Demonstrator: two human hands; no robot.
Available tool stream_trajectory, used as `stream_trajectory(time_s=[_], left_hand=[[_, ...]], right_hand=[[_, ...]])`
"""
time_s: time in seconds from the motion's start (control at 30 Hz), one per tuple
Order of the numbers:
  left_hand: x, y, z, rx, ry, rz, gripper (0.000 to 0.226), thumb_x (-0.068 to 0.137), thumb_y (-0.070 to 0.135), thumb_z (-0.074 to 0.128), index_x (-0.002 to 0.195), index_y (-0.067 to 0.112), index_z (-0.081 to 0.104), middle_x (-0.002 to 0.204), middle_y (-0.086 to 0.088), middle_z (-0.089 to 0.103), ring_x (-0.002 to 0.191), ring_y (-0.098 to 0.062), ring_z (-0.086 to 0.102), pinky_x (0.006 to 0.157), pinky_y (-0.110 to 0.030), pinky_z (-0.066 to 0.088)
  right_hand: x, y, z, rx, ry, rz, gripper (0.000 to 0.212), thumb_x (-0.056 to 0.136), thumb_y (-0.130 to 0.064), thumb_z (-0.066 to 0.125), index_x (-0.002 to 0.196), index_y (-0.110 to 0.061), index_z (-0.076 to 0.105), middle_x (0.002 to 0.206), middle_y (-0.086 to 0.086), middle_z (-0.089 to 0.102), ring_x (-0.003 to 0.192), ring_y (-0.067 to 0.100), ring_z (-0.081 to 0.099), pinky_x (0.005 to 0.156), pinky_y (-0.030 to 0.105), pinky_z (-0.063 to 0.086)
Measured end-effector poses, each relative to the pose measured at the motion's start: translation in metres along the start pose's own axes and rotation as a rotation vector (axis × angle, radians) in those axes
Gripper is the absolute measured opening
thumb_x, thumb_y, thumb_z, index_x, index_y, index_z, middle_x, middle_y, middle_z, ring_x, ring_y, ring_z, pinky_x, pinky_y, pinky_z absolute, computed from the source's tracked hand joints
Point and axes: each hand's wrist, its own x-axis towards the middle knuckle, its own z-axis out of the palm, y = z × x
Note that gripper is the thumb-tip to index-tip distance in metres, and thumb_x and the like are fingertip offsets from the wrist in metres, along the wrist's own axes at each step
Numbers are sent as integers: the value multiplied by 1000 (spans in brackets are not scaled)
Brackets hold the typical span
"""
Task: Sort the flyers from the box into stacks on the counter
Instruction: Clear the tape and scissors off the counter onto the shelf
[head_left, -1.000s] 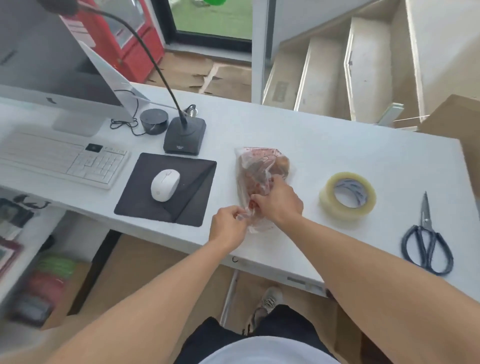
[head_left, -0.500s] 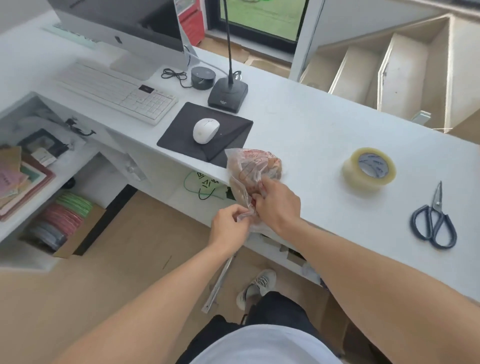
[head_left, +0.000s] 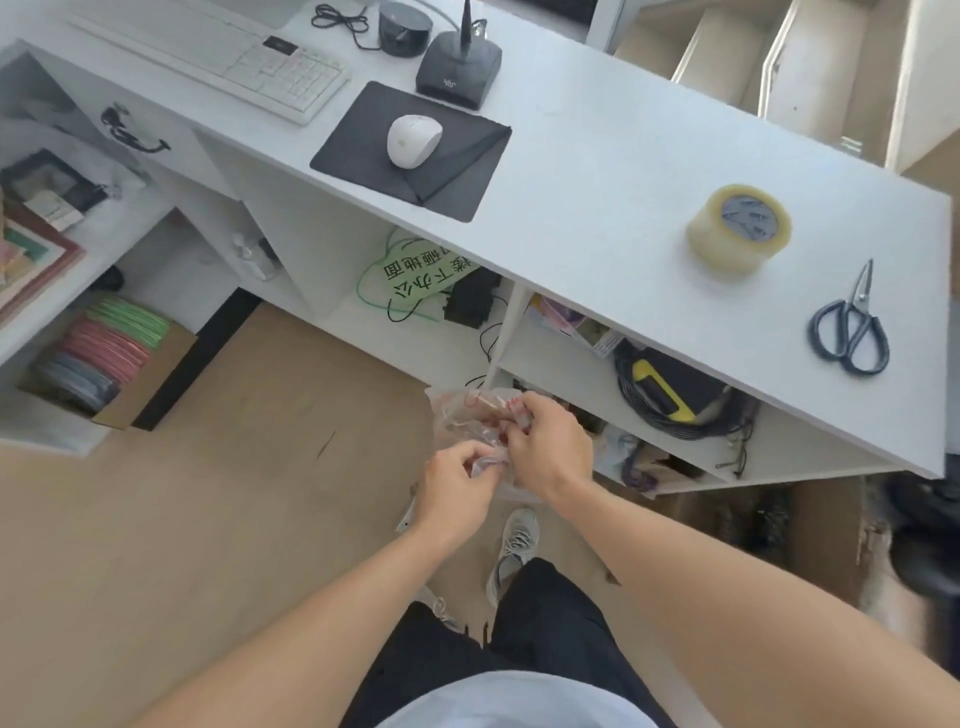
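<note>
**Bag in both your hands, below the counter edge**

Bag (head_left: 470, 421): clear crinkled plastic with red print, contents blurred and not identifiable. You hold it in the air in front of the open shelves, off the counter (head_left: 597, 171). Your left hand (head_left: 457, 493) pinches a crumpled edge of the plastic between thumb and curled fingers; your right hand (head_left: 550, 447) grips the bag's upper part, fingers bent and closed on it.

Cardboard box (head_left: 135, 384), on the floor at your left: holds flat bundles standing on edge, green, pink and blue-grey, which may be the flyers; too blurred to confirm.

Shelf under the counter, middle compartment: green-outlined sign (head_left: 415, 275) with black characters, black adapter with cord beside it. Right compartment: coiled black cable (head_left: 675, 410) around a dark object with a yellow handle, small loose items in front.

Counter top: tape roll (head_left: 737, 228), scissors (head_left: 852, 327) near it, white mouse (head_left: 413, 140) on a dark pad (head_left: 457, 187), keyboard (head_left: 234, 57), microphone base (head_left: 460, 67).
</note>
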Motion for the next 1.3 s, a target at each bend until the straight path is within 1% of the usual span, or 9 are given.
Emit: stream_trajectory(time_s=[0.07,0.17,0.33,0.43,0.7,0.83,0.93,1.13,1.3], left_hand=[[6,-4,11,45,-59,-30,10,88,26,72,85,36,71,81,15,71,61,-4,55,63,-27,49],[27,-7,29,154,-132,14,34,86,27,75,117,37,64,113,19,64,101,-5,63,92,-32,53],[83,5,42,569,-298,225,69,94,27,65,154,30,32,155,9,38,142,-15,35,116,-35,32],[121,9,50,726,-358,315,74,94,23,63,157,25,25,159,4,31,146,-19,31,117,-42,32],[194,4,84,826,-342,468,76,97,22,58,160,24,16,164,4,22,146,-20,28,115,-41,35],[213,-15,97,917,-375,454,81,98,22,58,161,24,8,168,3,11,152,-20,17,120,-37,29],[212,-24,100,939,-399,415,82,98,22,59,162,25,6,169,3,5,154,-19,12,122,-36,25],[199,-22,93,915,-383,392,81,97,20,58,161,24,10,169,1,9,153,-20,14,121,-39,26],[171,-8,86,852,-393,350,78,96,19,57,161,25,14,169,3,11,153,-18,15,123,-38,23]], right_hand=[[4,21,9,28,27,64,8,94,-30,59,86,-29,56,91,-10,63,86,19,61,75,40,52],[27,58,28,59,112,141,7,96,-28,59,90,-27,57,93,-7,62,91,20,60,72,36,46],[93,108,54,27,255,165,13,97,-23,60,109,-18,63,115,1,65,106,26,58,73,36,41],[128,130,67,66,342,196,18,98,-27,59,112,-17,62,125,4,64,112,29,59,78,39,45],[212,156,67,220,708,163,25,97,-29,57,109,-8,61,118,12,61,108,35,59,72,35,41],[242,165,84,192,466,204,25,98,-26,55,121,-18,57,127,7,60,115,29,57,75,34,41],[241,175,102,221,280,262,36,97,-17,56,133,-25,58,134,3,59,125,26,55,96,37,49],[210,173,108,352,226,296,44,98,-21,58,141,-28,54,140,1,59,121,26,60,104,37,47],[166,166,88,409,200,291,44,99,-25,59,141,-35,54,140,-10,59,105,18,66,98,38,53]])
